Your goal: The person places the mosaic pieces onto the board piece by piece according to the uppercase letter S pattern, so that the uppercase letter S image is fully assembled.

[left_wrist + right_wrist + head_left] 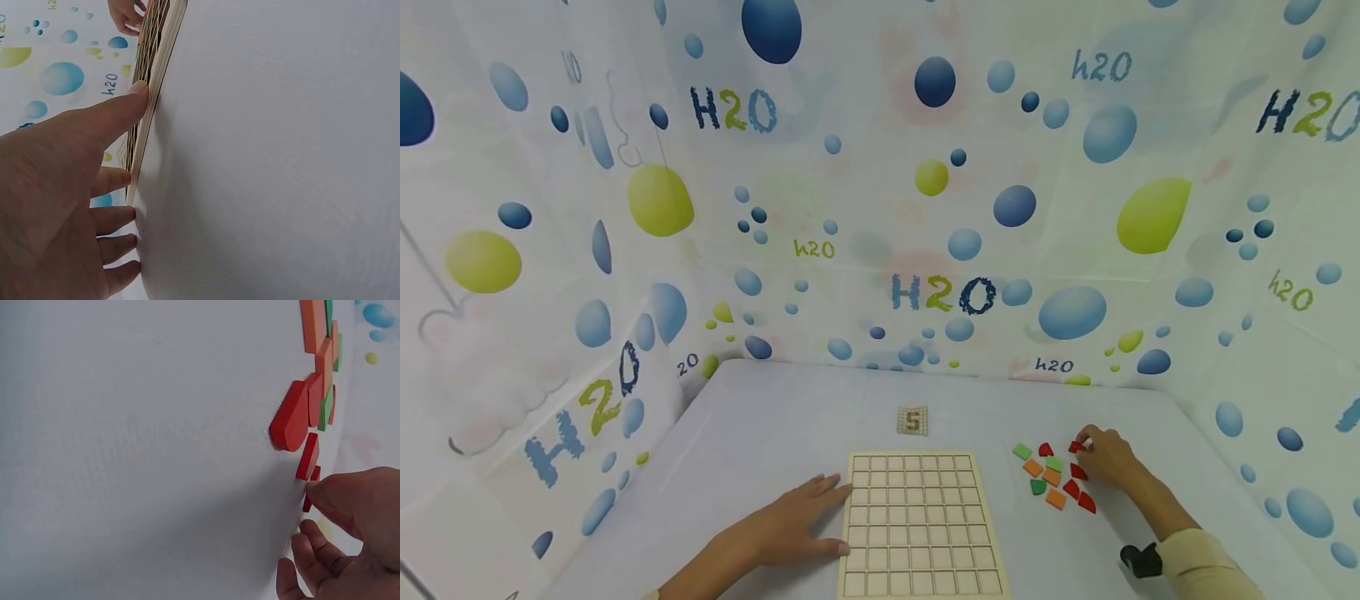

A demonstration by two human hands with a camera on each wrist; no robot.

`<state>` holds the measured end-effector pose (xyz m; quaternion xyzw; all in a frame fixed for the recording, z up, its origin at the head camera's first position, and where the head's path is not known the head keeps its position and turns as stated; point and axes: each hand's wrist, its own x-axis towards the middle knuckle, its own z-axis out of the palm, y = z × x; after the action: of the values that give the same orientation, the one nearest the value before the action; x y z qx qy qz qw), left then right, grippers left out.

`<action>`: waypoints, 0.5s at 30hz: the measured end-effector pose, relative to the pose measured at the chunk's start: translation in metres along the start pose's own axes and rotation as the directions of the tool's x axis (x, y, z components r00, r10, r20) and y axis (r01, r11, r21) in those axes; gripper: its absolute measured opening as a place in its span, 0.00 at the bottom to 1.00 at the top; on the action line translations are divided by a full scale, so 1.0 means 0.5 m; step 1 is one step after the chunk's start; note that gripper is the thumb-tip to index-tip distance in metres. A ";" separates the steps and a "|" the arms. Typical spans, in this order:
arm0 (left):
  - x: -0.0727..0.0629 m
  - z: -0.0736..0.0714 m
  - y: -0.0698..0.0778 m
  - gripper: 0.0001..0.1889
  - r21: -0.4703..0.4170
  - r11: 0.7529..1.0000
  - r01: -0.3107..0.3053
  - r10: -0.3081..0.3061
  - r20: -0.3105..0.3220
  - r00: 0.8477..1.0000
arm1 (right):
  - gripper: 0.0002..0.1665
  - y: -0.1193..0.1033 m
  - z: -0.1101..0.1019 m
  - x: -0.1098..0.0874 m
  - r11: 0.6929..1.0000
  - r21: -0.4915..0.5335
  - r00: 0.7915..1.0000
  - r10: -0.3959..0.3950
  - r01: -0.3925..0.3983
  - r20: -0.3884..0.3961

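Right hand [1108, 457] is pinching a likely light, rigid red tile [1076, 447] by its edges, straight-fingered left hand [792, 525] touching the grid board [919, 527]

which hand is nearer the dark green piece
Right. The right hand touches a red piece right of the dark green piece; the left hand is farther off leftward, touching the wooden grid board.

Head view above board [919, 518], wrists' seemingly sideways
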<state>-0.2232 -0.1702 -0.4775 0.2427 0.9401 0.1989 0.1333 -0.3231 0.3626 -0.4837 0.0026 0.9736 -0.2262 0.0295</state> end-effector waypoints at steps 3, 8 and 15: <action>0.001 0.001 -0.003 0.48 0.001 1.000 -0.002 0.002 0.001 1.000 | 0.21 0.002 -0.001 0.002 1.000 -0.001 1.000 0.000 0.000 -0.002; 0.001 0.003 -0.008 0.47 0.002 1.000 0.001 -0.001 -0.004 1.000 | 0.28 -0.007 0.000 0.005 0.999 -0.031 1.000 0.013 -0.014 -0.017; -0.001 0.003 -0.007 0.47 -0.003 1.000 -0.019 0.019 -0.013 1.000 | 0.18 -0.013 -0.003 0.009 1.000 -0.009 1.000 -0.021 0.022 0.018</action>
<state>-0.2237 -0.1730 -0.4802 0.2502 0.9383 0.2031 0.1259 -0.3276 0.3573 -0.4796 -0.0101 0.9743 -0.2221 0.0359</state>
